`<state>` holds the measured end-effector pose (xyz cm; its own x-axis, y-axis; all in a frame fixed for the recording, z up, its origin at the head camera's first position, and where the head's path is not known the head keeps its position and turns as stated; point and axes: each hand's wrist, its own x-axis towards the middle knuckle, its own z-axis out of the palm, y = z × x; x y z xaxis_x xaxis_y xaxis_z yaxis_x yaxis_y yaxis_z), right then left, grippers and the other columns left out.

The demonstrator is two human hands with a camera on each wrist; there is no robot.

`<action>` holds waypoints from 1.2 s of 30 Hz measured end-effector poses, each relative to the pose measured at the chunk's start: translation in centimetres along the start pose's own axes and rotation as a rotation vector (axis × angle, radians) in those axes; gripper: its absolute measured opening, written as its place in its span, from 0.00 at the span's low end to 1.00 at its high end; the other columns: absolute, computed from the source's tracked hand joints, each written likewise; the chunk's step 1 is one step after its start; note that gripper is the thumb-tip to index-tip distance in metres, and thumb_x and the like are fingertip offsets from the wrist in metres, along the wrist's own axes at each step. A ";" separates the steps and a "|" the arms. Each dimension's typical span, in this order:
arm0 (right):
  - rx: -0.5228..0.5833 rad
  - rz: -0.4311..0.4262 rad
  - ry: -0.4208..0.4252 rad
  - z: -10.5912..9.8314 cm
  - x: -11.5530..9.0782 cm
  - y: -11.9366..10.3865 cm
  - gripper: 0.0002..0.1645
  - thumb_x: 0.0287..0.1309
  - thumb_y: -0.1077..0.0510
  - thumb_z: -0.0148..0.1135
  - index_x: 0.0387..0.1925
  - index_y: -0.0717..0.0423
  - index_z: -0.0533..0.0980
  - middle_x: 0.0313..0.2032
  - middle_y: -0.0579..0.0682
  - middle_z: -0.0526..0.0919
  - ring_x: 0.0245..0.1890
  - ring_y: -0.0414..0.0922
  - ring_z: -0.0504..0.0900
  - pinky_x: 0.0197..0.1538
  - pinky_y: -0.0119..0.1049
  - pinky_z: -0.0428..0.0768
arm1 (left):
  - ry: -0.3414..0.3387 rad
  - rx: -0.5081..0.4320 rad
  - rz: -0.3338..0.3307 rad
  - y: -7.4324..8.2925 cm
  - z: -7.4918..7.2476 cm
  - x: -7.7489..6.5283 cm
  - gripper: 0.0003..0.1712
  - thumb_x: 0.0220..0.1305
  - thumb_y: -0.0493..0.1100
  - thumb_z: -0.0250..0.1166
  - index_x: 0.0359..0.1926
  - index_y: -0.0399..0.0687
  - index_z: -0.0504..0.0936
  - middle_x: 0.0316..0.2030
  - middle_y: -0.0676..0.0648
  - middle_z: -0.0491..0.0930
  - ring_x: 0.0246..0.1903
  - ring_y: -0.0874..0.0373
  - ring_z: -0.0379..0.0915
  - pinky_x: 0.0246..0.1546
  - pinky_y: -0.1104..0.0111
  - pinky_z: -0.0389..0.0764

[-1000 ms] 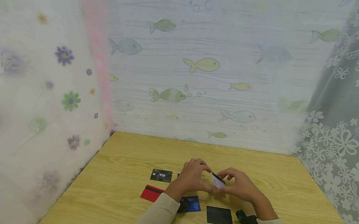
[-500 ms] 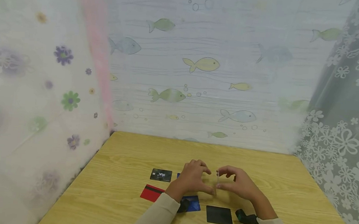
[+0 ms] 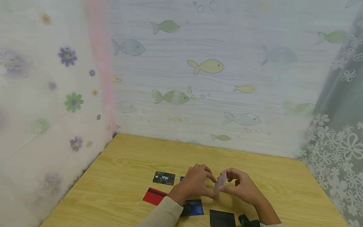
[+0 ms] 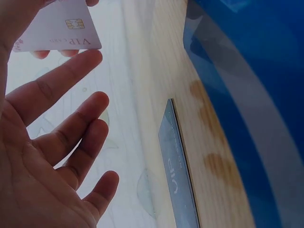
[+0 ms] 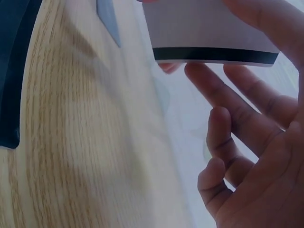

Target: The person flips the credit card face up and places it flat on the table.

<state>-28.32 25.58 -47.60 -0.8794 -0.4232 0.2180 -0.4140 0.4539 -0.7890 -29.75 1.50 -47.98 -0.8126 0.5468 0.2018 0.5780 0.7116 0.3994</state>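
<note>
The white VIP card is up between the two hands, tilted steeply above the counter; one face shows a gold chip, the other a dark stripe. Just beyond the left hand, a sliver of blue peeks out, mostly hidden by it. The black Vip card lies flat to the left, fully in sight. Nearer me is the red card, its right end covered by the left forearm, and next to it the blue card, partly blocked by dark gear at the left wrist. The plain dark card lies closer to the person, just beside the black device on the right wrist. Fish-print cloth hangs behind.

Both forearms reach in from the near edge, palms turned towards each other. The right hand pinches the card, thumb on its face, fingertips along an edge. The left hand's fingers are loosely spread, index tip at a corner; whether its thumb grips too, I can't tell.
</note>
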 end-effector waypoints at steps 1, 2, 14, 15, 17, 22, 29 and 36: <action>0.004 -0.007 -0.002 0.0 0.0 0.0 0.26 0.60 0.51 0.76 0.57 0.55 0.80 0.49 0.49 0.85 0.46 0.56 0.80 0.39 0.37 0.76 | 0.001 0.008 0.006 0.0 0.0 0.0 0.26 0.48 0.73 0.77 0.47 0.72 0.91 0.56 0.57 0.78 0.59 0.54 0.70 0.62 0.48 0.72; 0.007 -0.013 -0.006 0.0 0.0 0.0 0.26 0.60 0.51 0.76 0.57 0.56 0.79 0.49 0.49 0.84 0.46 0.55 0.80 0.39 0.37 0.76 | 0.002 0.015 0.009 0.0 0.1 0.0 0.26 0.48 0.73 0.76 0.46 0.73 0.91 0.56 0.57 0.78 0.59 0.54 0.71 0.61 0.49 0.72; 0.032 -0.017 -0.026 -0.5 -0.2 0.4 0.24 0.58 0.53 0.78 0.54 0.51 0.80 0.44 0.51 0.83 0.43 0.48 0.79 0.37 0.37 0.77 | -0.020 0.078 -0.009 -0.3 -0.8 0.1 0.25 0.46 0.72 0.79 0.43 0.70 0.91 0.58 0.55 0.79 0.60 0.52 0.72 0.62 0.47 0.73; 0.028 -0.016 -0.031 -0.5 -0.3 0.5 0.24 0.58 0.53 0.78 0.55 0.51 0.79 0.44 0.52 0.83 0.44 0.49 0.79 0.38 0.37 0.77 | -0.026 0.080 -0.016 -0.3 -0.8 0.2 0.25 0.45 0.73 0.79 0.42 0.70 0.91 0.58 0.55 0.79 0.60 0.52 0.72 0.62 0.48 0.73; 0.030 -0.009 -0.033 -0.5 -0.4 0.5 0.25 0.58 0.53 0.78 0.55 0.51 0.79 0.45 0.52 0.82 0.44 0.49 0.78 0.39 0.37 0.78 | -0.041 0.070 -0.029 -0.4 -1.0 0.3 0.25 0.44 0.72 0.80 0.42 0.70 0.91 0.58 0.55 0.79 0.60 0.53 0.72 0.62 0.48 0.73; 0.021 0.002 -0.026 -0.6 -0.4 0.8 0.25 0.56 0.53 0.78 0.54 0.51 0.80 0.46 0.51 0.82 0.45 0.47 0.78 0.40 0.38 0.79 | -0.056 0.058 -0.040 -0.7 -1.4 0.5 0.25 0.43 0.71 0.81 0.41 0.70 0.90 0.58 0.56 0.79 0.59 0.53 0.72 0.62 0.48 0.72; -0.082 0.030 -0.004 -0.9 -0.5 1.4 0.26 0.54 0.46 0.80 0.54 0.41 0.80 0.49 0.46 0.83 0.49 0.49 0.77 0.43 0.42 0.76 | -0.053 0.084 -0.050 -0.7 -1.9 0.8 0.28 0.41 0.72 0.81 0.42 0.68 0.90 0.57 0.56 0.80 0.60 0.54 0.72 0.65 0.48 0.70; -0.150 0.045 0.023 -1.4 -0.9 1.8 0.28 0.53 0.42 0.80 0.55 0.38 0.81 0.57 0.46 0.82 0.54 0.54 0.76 0.46 0.46 0.75 | -0.050 0.101 -0.040 -1.2 -1.9 1.2 0.27 0.42 0.71 0.82 0.41 0.68 0.89 0.56 0.57 0.80 0.58 0.54 0.73 0.62 0.48 0.71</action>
<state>-28.63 27.88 -48.40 -0.9022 -0.3828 0.1987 -0.4031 0.5847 -0.7040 -31.56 0.46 -46.48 -0.8317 0.5368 0.1420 0.5521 0.7724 0.3140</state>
